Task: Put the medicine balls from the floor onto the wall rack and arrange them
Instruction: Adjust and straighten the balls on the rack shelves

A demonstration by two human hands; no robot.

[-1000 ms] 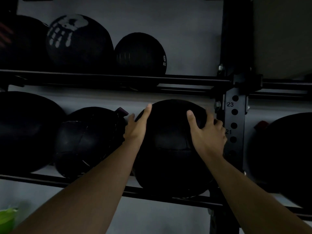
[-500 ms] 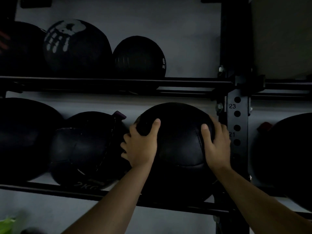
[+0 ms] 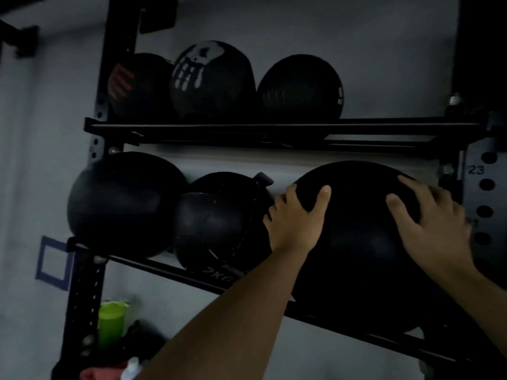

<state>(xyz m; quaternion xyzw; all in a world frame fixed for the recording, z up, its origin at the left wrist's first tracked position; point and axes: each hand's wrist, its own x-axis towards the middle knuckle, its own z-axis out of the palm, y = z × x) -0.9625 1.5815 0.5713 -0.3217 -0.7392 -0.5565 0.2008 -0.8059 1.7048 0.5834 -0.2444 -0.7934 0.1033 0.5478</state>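
Both hands hold the large ball (image 3: 356,242) at right of centre, seated on the lower rails (image 3: 170,270) of the rack (image 3: 115,78). The left hand (image 3: 297,220) grips its upper left flank, thumb hooked over the front, fingers wrapped behind; the right hand (image 3: 433,223) lies spread across the upper right, fingers curved to the surface. Opposed palms likely steady the ball against rolling off the rails (placement appears nearly complete). It sits beside the 2 kg ball (image 3: 219,223), lower centre, with another ball (image 3: 123,204) at lower left. Three balls (image 3: 211,80) occupy the upper shelf. A green bottle (image 3: 111,322) stands at lower left.
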